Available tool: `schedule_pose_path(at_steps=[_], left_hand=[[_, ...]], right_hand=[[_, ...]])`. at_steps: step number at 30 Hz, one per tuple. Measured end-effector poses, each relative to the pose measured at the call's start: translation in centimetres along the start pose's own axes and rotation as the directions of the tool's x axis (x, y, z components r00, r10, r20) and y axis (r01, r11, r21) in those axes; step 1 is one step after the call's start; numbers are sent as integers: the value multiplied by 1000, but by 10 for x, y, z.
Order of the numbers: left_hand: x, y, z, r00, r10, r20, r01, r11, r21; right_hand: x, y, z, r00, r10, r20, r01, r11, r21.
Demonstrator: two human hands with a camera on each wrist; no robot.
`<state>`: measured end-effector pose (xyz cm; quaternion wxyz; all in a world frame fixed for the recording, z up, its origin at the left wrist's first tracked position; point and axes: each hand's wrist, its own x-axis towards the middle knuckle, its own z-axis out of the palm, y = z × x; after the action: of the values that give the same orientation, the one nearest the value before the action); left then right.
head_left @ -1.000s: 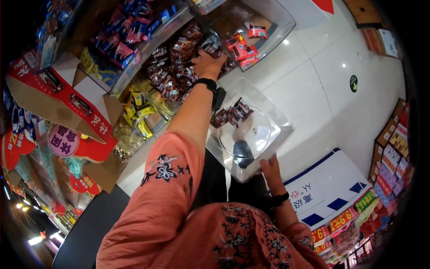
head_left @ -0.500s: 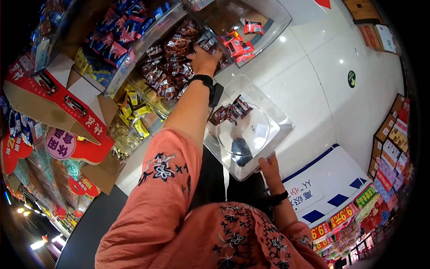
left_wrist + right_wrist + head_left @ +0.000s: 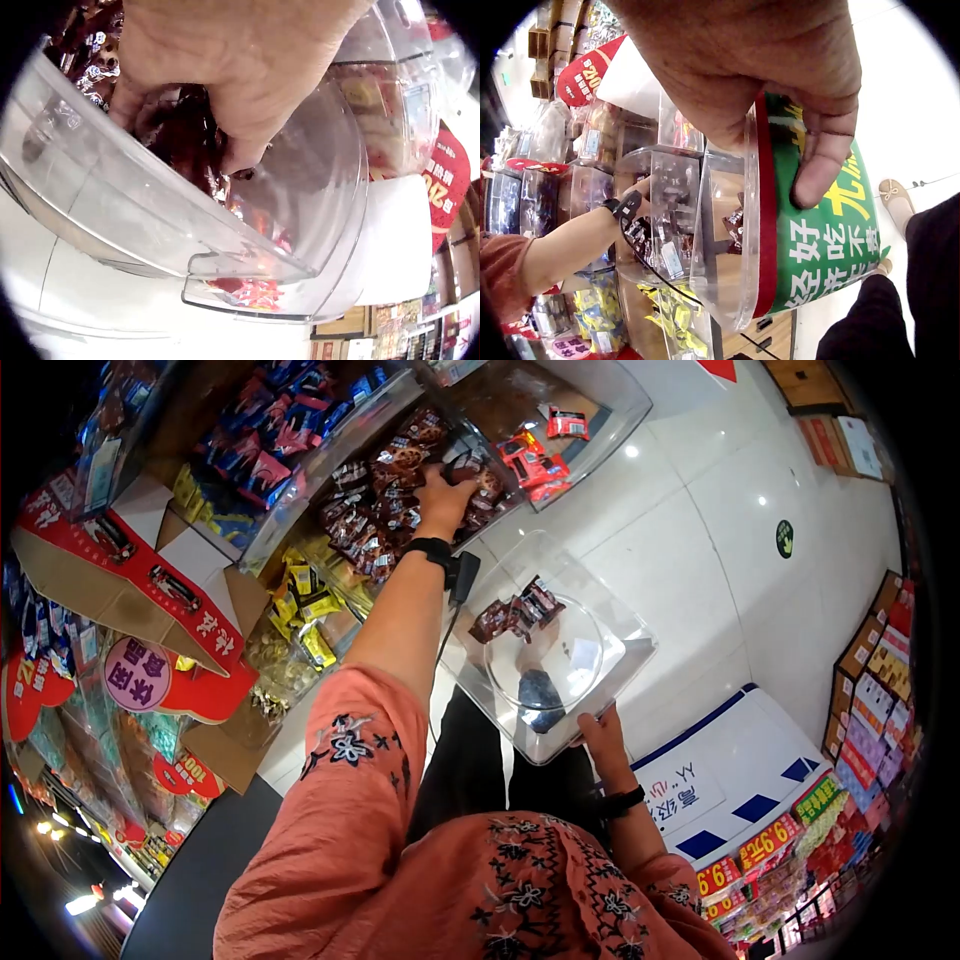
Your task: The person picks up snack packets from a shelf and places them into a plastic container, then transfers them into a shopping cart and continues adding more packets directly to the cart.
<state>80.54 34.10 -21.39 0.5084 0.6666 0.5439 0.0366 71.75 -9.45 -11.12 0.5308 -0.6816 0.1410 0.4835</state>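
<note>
My left hand [image 3: 443,502] reaches down into a clear bin of brown-wrapped snack packets [image 3: 400,465]. In the left wrist view, its thumb and fingers straddle a dark brown packet [image 3: 184,146] beside the bin wall [image 3: 150,195]. The fingertips are hidden, so I cannot tell whether they grip it. My right hand [image 3: 603,745] grips the near corner of a clear plastic box [image 3: 610,650]. In the right wrist view its thumb and fingers clasp the rim over a green label [image 3: 810,225]. A few brown packets [image 3: 520,610] lie inside the box.
Beyond the brown packets is a bin with red packets [image 3: 535,465]. Yellow packets [image 3: 305,600] and blue and pink packets [image 3: 270,450] fill bins on the left. A white box [image 3: 735,770] with blue marks is at right on the tiled floor [image 3: 690,540].
My left hand has shifted left within the bin of brown packets, its thumb now spread from the fingers. The right hand and clear box stay nearly where they were.
</note>
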Motion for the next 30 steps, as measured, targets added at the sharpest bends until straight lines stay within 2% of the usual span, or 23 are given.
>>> schedule_pose_path(at_steps=[1, 2, 4, 10, 13, 14, 16, 18, 20, 21, 23, 24, 26, 27, 30], left_hand=[[-4, 7, 0, 999, 18, -26, -14, 991, 135], [3, 1, 7, 997, 76, -6, -75, 990, 116], [3, 5, 11, 995, 99, -3, -97, 982, 160], [6, 6, 12, 992, 91, -93, -71, 978, 198], [9, -2, 6, 981, 155, -120, -140, 982, 125], [16, -10, 4, 965, 238, -111, -220, 963, 157], [8, -9, -4, 997, 76, 1, -75, 986, -148], [3, -7, -13, 998, 34, 51, -23, 979, -201], [-3, -6, -16, 994, 86, 63, -74, 982, -175], [5, -18, -15, 980, 201, -2, -200, 972, -124], [33, -57, -6, 896, 429, -112, -432, 902, 1], [35, -62, -7, 933, 349, -89, -360, 908, -215], [7, -44, -27, 961, 274, -30, -264, 886, -380], [-6, -34, -38, 972, 231, -36, -229, 914, -333], [-33, -26, -60, 932, 348, -101, -361, 917, -172]], right_hand=[[0, -1, 1, 1000, 9, -5, -9, 1000, 4], [0, -1, 2, 1000, 21, -9, -21, 1000, 4], [-1, -2, 2, 1000, 27, 7, -27, 1000, -6], [1, 0, 3, 999, 47, 11, -47, 998, -39], [2, 4, -2, 999, 43, 18, -42, 998, -46], [2, 4, -2, 999, 37, 26, -35, 998, -48], [-1, -5, 3, 999, 30, 10, -30, 998, -53], [-2, -9, 5, 1000, 28, 6, -27, 998, -55], [-1, -8, 4, 1000, 28, 5, -28, 998, -54], [0, -6, 3, 1000, 24, 5, -24, 998, -58], [1, -5, 2, 1000, 15, 5, -15, 998, -64], [1, -5, 1, 1000, 12, 11, -11, 998, -54], [-1, -8, 2, 1000, 6, 25, -5, 999, -36], [0, -10, 2, 999, -1, 32, 2, 1000, -27], [0, -11, 2, 999, -6, 39, 7, 1000, -22]])
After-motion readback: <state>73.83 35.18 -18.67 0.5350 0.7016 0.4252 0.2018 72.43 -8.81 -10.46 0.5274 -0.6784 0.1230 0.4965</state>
